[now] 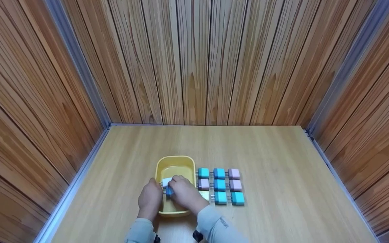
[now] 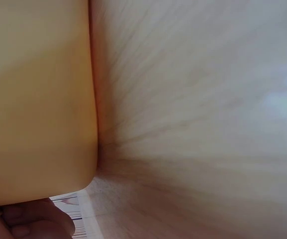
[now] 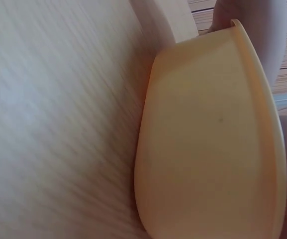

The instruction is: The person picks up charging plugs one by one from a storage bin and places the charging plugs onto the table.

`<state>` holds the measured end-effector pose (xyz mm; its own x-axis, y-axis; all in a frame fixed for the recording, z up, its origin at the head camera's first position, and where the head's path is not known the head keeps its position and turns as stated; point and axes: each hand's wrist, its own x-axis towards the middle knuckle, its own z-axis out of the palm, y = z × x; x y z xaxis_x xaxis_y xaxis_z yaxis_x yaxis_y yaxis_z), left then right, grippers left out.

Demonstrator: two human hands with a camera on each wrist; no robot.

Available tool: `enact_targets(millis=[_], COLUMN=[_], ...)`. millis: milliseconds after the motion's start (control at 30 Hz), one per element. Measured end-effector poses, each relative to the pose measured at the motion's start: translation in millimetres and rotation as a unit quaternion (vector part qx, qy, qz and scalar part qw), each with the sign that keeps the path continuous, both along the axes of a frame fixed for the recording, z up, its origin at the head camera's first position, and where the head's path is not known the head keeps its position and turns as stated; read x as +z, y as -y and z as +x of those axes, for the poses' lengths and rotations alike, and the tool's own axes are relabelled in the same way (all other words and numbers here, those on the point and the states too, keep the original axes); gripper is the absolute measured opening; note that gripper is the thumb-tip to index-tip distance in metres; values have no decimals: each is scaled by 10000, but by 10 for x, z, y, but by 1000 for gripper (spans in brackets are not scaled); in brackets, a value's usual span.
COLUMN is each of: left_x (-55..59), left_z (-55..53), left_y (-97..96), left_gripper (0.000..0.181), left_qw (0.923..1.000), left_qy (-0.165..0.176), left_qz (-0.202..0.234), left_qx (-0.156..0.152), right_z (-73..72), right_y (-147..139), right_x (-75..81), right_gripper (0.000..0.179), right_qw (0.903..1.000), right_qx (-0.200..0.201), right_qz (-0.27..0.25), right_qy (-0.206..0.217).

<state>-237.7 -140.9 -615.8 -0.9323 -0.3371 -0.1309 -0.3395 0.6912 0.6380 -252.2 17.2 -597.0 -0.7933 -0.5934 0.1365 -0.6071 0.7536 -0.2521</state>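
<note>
A yellow plastic bin [image 1: 177, 158] stands on the table. At its left rim, my left hand [image 1: 150, 198] grips the edge with bent fingers; in the left wrist view, its curled fingers [image 2: 39, 219] show beside the bin wall [image 2: 39, 119]. My right hand [image 1: 185, 191] reaches over the bin, its fingers bent against a white charger plug [image 1: 166, 182] that it seems to pinch. Just below lies a blue charger plug [image 1: 169, 191], partly covered by the right hand. Both plugs have prongs towards the left. The right wrist view shows mostly the bin's outer wall [image 3: 203, 134].
Right of the bin, charger plugs stand in rows: teal [image 1: 203, 173], blue [image 1: 219, 173], pink [image 1: 234, 174] and a cream one [image 1: 204, 194] partly hidden by my right arm. Wood-panelled walls [image 1: 194, 67] enclose the table [image 1: 282, 162] at the back and sides.
</note>
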Motion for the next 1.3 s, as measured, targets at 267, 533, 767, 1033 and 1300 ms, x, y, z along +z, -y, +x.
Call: enact_targets(millis=[267, 533, 767, 1033, 1300], left_x=[40, 46, 25, 34, 26], left_z=[2, -9, 11, 42, 33], left_y=[-15, -15, -19, -14, 3], left_gripper=[34, 33, 38, 39, 33], left_qw=[9998, 10000, 9998, 9995, 9998], left_qy=[-36, -48, 115, 200, -68], left_qz=[-202, -78, 187, 228, -204], left_qx=[-14, -27, 38, 35, -57], right_z=[2, 36, 80, 148, 134], right_y=[-118, -237, -346, -479, -612], right_x=[28, 175, 221, 267, 356], right_gripper=[33, 40, 46, 47, 47], right_qw=[9998, 9989, 9955, 9957, 9951], right_qx=[103, -159, -405, -429, -521], right_qz=[-52, -358, -572, -579, -629], right_qy=[-155, 267, 631, 588, 550])
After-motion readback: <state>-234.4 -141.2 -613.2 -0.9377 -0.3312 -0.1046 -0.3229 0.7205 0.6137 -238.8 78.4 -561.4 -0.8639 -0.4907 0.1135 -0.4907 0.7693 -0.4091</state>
